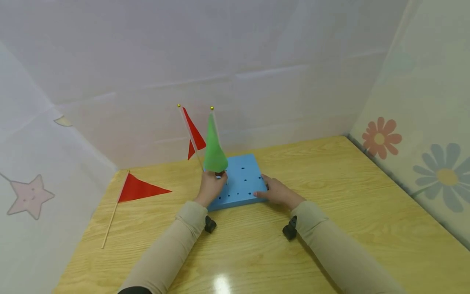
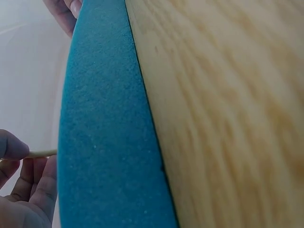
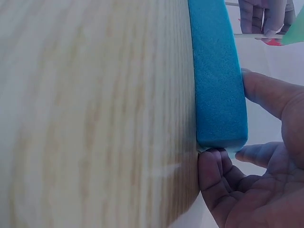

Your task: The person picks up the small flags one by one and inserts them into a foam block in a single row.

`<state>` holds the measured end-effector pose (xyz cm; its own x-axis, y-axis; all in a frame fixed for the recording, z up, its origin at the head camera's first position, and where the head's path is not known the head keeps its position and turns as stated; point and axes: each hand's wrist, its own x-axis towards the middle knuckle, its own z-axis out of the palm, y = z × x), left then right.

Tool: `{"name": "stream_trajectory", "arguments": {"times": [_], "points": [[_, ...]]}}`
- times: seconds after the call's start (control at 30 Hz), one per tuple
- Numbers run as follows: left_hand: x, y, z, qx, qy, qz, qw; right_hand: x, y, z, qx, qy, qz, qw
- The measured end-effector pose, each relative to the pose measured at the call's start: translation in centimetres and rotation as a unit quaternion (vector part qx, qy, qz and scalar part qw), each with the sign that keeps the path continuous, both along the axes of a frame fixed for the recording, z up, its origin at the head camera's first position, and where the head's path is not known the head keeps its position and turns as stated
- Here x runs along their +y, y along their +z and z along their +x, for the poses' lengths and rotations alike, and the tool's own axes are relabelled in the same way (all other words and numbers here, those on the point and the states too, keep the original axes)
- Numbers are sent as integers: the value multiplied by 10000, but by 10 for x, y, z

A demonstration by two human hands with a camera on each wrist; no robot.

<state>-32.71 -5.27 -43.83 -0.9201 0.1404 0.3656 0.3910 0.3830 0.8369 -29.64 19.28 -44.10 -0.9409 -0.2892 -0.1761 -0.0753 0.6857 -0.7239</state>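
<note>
My left hand [image 1: 211,187] pinches the wooden stick [image 2: 43,153] of a green flag [image 1: 215,153] between thumb and fingers. The stick's lower end meets the top of a blue foam board [image 1: 238,179] dotted with small dark holes; how deep it goes I cannot tell. At the board's right edge, my right hand [image 1: 277,192] grips the foam, thumb on top and fingers curled against the side, as the right wrist view also shows. Behind the left hand a red pennant [image 1: 194,136] on a gold-tipped stick leans left; its foot is hidden.
Another red triangular flag [image 1: 141,189] with a wooden stick lies flat on the table at left. The wood-grain table [image 1: 330,196] meets a pale cloth backdrop [image 1: 279,90] behind, with printed sheets on both sides.
</note>
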Motion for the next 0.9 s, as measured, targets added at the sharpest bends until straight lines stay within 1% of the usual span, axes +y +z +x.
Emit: {"name": "stream_trajectory", "arguments": {"times": [0.1,0.2,0.27,0.4,0.53,0.7,0.8,0.9], "points": [[0,1,4,-39,-91,16,9999,1,0,1,-6,19,33,10000],[1,3,6,26,-159,-65,9998,2,1,1,-1,9,50,10000],[2,5,7,68,-162,-164,9997,3,1,1,4,-3,50,10000],[3,5,8,11,-148,-213,9997,5,0,1,-28,-10,26,10000],[3,3,9,-155,-44,-127,9998,5,-2,2,-21,18,50,10000],[0,0,13,-557,119,-80,9983,4,-4,4,-18,17,46,10000],[-5,0,17,-685,84,-110,9976,2,-4,5,-39,-3,11,10000],[-11,0,21,-727,46,-158,9972,2,-3,5,-34,-5,11,10000]]}}
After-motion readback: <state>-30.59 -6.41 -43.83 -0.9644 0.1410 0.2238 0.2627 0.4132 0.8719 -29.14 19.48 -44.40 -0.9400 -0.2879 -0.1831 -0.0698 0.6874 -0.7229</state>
